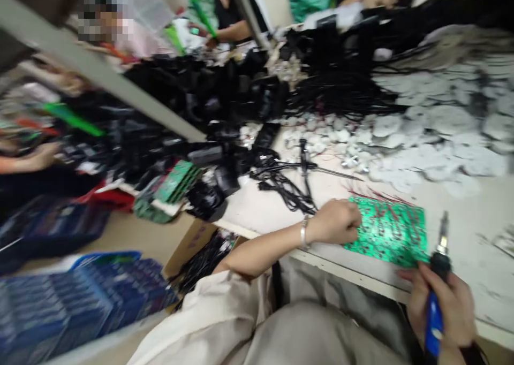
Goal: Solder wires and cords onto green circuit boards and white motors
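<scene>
A green circuit board (387,231) with red wires lies on the white table (261,207) near its front edge. My left hand (335,221) rests curled on the board's left edge, fingers closed against it. My right hand (445,301) is wrapped round a soldering iron (437,279) with a blue and black handle; its metal tip points up, just right of the board. A bracelet sits on my left wrist.
Black cables (285,185) and black adapters (209,103) pile up behind the board, with white round parts (421,124) to the right. More green boards (176,183) lie left. A cardboard box (201,252) stands below the table. Other people work across the table at the top left.
</scene>
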`<act>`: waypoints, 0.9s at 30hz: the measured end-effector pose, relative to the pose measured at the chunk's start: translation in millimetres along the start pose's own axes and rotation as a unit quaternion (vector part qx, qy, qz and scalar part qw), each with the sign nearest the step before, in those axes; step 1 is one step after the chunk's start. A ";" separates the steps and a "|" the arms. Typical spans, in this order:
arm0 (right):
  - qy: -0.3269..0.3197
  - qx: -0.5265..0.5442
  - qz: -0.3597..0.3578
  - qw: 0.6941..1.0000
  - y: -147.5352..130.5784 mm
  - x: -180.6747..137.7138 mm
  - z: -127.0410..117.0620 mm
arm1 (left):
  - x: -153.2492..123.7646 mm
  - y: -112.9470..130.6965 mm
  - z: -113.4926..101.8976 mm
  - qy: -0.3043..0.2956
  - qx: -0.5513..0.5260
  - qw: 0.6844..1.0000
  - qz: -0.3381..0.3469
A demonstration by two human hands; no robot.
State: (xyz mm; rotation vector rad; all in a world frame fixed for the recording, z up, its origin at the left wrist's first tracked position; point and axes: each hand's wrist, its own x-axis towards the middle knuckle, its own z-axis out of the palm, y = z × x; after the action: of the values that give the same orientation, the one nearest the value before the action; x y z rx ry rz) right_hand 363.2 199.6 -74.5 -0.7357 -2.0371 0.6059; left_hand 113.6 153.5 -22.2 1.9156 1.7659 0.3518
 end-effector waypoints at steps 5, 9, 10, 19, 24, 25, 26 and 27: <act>0.053 -0.111 -0.054 0.991 -0.7 3.1 11.8 | -6.5 -19.1 -24.8 0.072 -0.119 0.987 0.075; 0.045 -0.106 -0.062 0.991 -6.4 5.9 9.4 | 14.3 -42.7 -67.8 0.205 -0.063 0.977 -0.015; 0.046 -0.109 -0.065 0.991 -6.7 5.9 9.3 | 26.1 -52.9 -79.2 0.227 -0.025 0.972 -0.049; 0.098 -0.119 -0.063 0.986 -1.4 -5.5 20.6 | 149.9 -131.9 -143.6 0.246 0.266 0.916 -0.172; 0.101 -0.098 -0.056 0.989 -6.4 -1.7 20.3 | 167.7 -138.4 -149.3 0.176 0.305 0.924 -0.147; 0.102 -0.093 -0.054 0.989 -8.0 0.1 19.9 | 164.7 -139.4 -150.6 0.175 0.308 0.924 -0.145; 0.104 -0.092 -0.052 0.989 -9.4 1.9 19.5 | 159.4 -141.2 -152.7 0.181 0.307 0.923 -0.143; 0.106 -0.092 -0.048 0.989 -10.4 3.4 19.3 | 152.1 -144.2 -155.6 0.199 0.300 0.923 -0.137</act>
State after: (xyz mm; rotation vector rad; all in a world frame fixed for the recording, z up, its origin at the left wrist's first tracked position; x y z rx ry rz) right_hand 342.5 191.8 -75.7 -0.7696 -1.9338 0.2732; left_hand -70.1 336.1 10.0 2.0378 2.6194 0.1009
